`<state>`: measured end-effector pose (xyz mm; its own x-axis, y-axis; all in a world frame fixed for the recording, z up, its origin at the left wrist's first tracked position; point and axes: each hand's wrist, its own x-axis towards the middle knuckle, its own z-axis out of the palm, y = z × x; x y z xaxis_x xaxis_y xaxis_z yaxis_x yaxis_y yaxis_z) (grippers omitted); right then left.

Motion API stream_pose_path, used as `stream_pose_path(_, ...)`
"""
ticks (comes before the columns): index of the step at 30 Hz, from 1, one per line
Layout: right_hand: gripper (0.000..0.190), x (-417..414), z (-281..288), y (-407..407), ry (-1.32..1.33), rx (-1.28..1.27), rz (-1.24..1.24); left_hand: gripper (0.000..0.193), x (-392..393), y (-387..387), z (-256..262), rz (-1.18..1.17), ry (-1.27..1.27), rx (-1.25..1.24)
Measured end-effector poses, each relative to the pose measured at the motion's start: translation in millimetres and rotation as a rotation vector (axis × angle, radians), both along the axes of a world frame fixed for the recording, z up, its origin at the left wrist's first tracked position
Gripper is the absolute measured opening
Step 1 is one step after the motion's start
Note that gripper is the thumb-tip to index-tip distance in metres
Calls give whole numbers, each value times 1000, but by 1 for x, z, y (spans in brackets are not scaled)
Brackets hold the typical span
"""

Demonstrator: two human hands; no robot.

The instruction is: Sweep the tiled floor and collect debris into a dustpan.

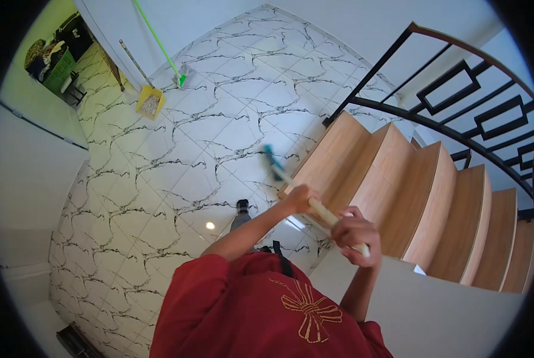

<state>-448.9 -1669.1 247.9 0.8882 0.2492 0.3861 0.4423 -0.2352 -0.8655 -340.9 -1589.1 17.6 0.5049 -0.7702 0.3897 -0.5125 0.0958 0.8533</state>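
Both of my hands grip the pale handle [321, 211] of a long-handled floor broom or mop. My left hand [301, 199] wraps the handle farther down, towards the head. Close to the handle's top end, my right hand [356, 233] is shut around it. The teal head [272, 162] is blurred, so its exact kind is unclear. It is at the marble-patterned tile floor [195, 147], just left of the lowest step [334, 138] of a wooden staircase. The handle slants across in front of the stairs.
Black metal railing [428, 114] runs up the far side of the stairs. A yellow dustpan [149, 102] holding debris stands near a doorway. Beside it, a green-handled mop [164, 50] leans on the wall. Through the doorway is a green basket [57, 71] heaped with cloth.
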Motion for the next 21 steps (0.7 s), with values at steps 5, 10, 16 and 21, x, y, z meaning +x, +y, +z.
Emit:
stream_pose_path(5,23,30,-23,-16,32,332,-88,15,39,35,5,-87,-69,236)
stream_pose_path(10,25,51,-43,-3,209,606,-522,21,86,44,0,-92,-86,490)
stream_pose_path(16,23,67,47,-37,-174,174,-620,31,106,-19,79,23,-249,156)
stream_pose_path(21,28,128,69,-25,-299,-249,-538,31,149,-74,80,9,-85,-69)
